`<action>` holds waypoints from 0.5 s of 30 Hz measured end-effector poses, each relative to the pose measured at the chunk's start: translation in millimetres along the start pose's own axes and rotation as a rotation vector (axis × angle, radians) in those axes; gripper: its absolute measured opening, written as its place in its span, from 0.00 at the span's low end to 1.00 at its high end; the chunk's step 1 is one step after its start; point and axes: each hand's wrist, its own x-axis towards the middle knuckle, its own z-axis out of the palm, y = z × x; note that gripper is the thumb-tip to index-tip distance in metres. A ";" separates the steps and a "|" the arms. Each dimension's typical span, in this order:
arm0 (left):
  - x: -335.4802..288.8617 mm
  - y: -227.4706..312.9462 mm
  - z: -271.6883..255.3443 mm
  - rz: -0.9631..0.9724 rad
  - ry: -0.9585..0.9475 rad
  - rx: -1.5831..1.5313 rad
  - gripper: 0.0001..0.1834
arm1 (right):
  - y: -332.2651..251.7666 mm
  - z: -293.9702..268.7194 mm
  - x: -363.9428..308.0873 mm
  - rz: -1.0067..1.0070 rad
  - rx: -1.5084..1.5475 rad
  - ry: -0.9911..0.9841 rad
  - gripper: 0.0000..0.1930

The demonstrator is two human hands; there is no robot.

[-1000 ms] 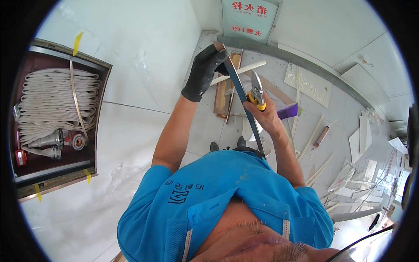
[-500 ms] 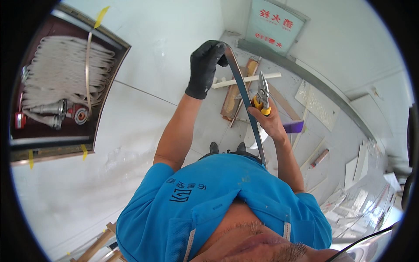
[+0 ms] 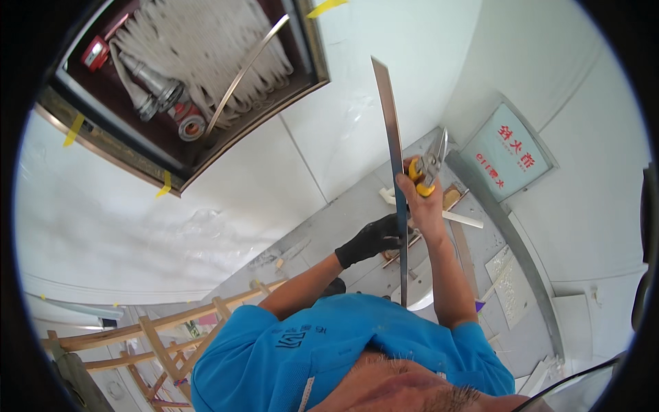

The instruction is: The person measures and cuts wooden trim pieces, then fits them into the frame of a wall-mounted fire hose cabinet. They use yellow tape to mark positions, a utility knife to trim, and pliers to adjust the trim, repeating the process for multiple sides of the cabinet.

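A long, thin metal strip [image 3: 389, 117], brownish at its upper end and blue-grey lower down, stands lengthwise in front of my chest. My left hand [image 3: 374, 239], in a black glove, is closed around its lower part; the fingertips are partly hidden behind it. Bare, my right hand [image 3: 427, 206] grips a pair of tin snips [image 3: 432, 163] with yellow handles, blades pointing up and away. The thumb of that hand presses on the strip's edge. The snips sit just right of the strip, and their blades are not on it.
At upper left, a wall cabinet [image 3: 321, 83] holds a folded white fire hose [image 3: 206, 48] and metal couplings; a narrow strip [image 3: 247, 72] crosses its opening. A wooden ladder-like frame [image 3: 154, 343] stands lower left. Offcuts [image 3: 463, 220] and a white panel [image 3: 509, 278] lie on the floor.
My left hand has left the strip's far end and now holds it lower, nearer my body. My view has swung, bringing the cabinet closer and the wooden frame further into sight.
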 end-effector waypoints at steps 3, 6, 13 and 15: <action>-14.0 30.5 -31.3 -0.022 0.161 -0.072 0.19 | -8.6 54.5 28.7 -0.031 -0.098 -0.145 0.13; -38.0 46.7 -82.9 0.001 0.341 -0.155 0.14 | -11.2 105.9 58.0 -0.082 -0.067 -0.212 0.08; -153.3 73.2 -218.0 0.108 0.774 -0.070 0.17 | 2.3 177.0 141.0 -0.158 -0.230 -0.371 0.07; -186.4 74.7 -235.5 0.113 0.911 -0.011 0.17 | 5.0 202.7 162.6 -0.208 -0.373 -0.449 0.09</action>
